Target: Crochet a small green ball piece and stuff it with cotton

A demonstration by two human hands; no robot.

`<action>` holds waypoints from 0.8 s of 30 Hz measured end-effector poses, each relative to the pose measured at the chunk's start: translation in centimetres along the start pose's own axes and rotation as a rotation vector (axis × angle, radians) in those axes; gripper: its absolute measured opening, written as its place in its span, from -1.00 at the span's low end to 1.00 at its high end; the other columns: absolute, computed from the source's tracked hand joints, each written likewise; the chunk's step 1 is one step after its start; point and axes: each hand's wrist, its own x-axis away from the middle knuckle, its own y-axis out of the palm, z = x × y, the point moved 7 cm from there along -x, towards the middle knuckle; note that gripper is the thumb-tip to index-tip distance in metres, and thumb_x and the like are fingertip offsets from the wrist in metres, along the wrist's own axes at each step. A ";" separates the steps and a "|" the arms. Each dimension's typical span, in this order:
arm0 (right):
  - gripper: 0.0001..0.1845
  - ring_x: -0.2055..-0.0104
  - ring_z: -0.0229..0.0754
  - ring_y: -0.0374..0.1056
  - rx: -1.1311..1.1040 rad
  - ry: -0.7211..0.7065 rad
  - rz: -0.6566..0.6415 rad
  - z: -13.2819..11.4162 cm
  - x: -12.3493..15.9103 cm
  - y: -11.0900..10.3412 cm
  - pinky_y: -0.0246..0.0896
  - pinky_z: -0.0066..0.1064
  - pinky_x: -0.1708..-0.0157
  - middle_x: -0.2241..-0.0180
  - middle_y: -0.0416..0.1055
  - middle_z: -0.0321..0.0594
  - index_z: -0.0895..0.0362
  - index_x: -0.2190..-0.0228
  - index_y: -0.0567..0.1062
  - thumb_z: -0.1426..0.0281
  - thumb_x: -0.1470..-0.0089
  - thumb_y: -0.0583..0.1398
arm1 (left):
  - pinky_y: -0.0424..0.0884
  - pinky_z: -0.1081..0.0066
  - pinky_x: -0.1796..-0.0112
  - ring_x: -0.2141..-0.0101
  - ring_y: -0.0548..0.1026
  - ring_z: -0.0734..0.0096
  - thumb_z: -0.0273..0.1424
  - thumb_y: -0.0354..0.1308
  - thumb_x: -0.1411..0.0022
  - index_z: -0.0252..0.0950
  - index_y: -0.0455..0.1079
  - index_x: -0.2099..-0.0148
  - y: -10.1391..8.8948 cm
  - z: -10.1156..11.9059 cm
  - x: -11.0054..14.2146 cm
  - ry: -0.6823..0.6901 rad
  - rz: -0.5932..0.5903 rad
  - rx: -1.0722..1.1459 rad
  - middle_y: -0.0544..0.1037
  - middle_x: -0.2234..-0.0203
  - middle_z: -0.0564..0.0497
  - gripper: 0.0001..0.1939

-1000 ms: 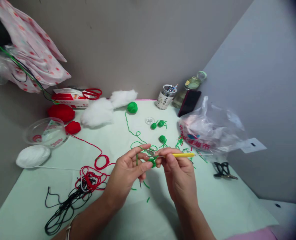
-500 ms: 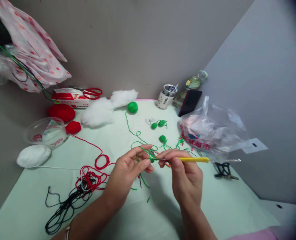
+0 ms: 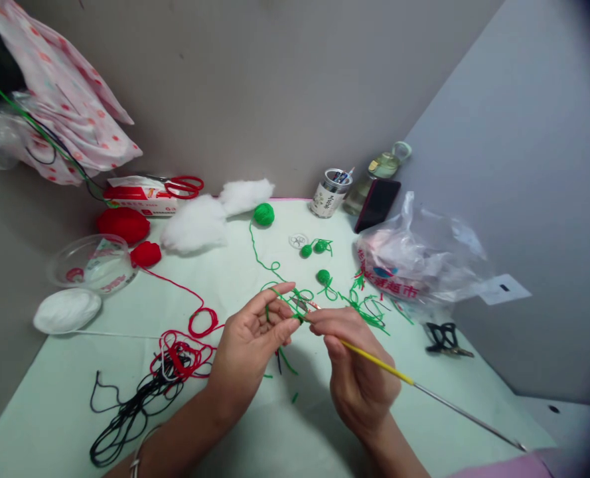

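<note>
Between the thumb and a finger of my left hand (image 3: 255,335) is pinched a small piece of green crochet work (image 3: 298,318), mostly hidden by the fingertips. Green yarn (image 3: 268,309) loops over the raised index finger of that hand. My right hand (image 3: 362,362) grips a crochet hook (image 3: 377,360) by its yellow handle; its long metal shaft slants down to the right. The hook's working tip meets the green piece at my left fingertips. From the hands, the strand runs back to a green yarn ball (image 3: 263,214).
Small green crocheted balls (image 3: 323,277) and yarn scraps (image 3: 369,312) lie beyond my hands. Red and black yarn tangles (image 3: 175,358) spread at left, near a white yarn ball (image 3: 67,311). A plastic bag (image 3: 419,255), phone (image 3: 377,204) and black clip (image 3: 447,340) stand or lie at right.
The crochet hook has swung from nearly level to a steep slant, its rear end now low at the right. My right hand has turned and shifted slightly left; my left hand stays nearly in place.
</note>
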 end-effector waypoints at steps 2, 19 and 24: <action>-0.73 0.18 -0.10 0.55 -0.016 0.011 0.045 0.2 0.2 0.0 0.44 -0.19 0.15 0.25 0.63 -0.18 0.06 0.11 0.56 0.60 -0.33 0.14 | 0.30 0.51 0.52 0.55 0.32 0.60 -0.36 0.48 -0.15 -0.22 0.54 -0.18 0.0 -0.2 0.2 -0.010 0.008 -0.007 0.48 0.37 0.12 -0.46; -0.69 0.19 -0.11 0.57 0.137 -0.109 0.003 -0.3 0.7 0.8 0.52 -0.24 0.18 0.20 0.63 -0.14 0.02 0.01 0.58 0.56 -0.33 0.17 | 0.18 0.53 0.54 0.56 0.21 0.64 -0.37 0.49 -0.13 -0.23 0.53 -0.19 0.2 -0.3 1.1 0.016 0.051 -0.041 0.47 0.40 0.13 -0.44; -0.54 0.08 -0.03 0.59 0.365 -0.226 0.036 -1.0 1.6 0.8 0.53 -0.23 0.16 0.09 0.63 -0.14 -0.08 -0.08 0.62 0.58 -0.23 0.29 | -0.06 0.57 0.62 0.67 -0.03 0.76 -0.26 0.52 -0.12 -0.36 0.47 -0.22 1.7 -1.8 0.8 -0.269 -0.189 0.325 0.32 0.56 0.24 -0.33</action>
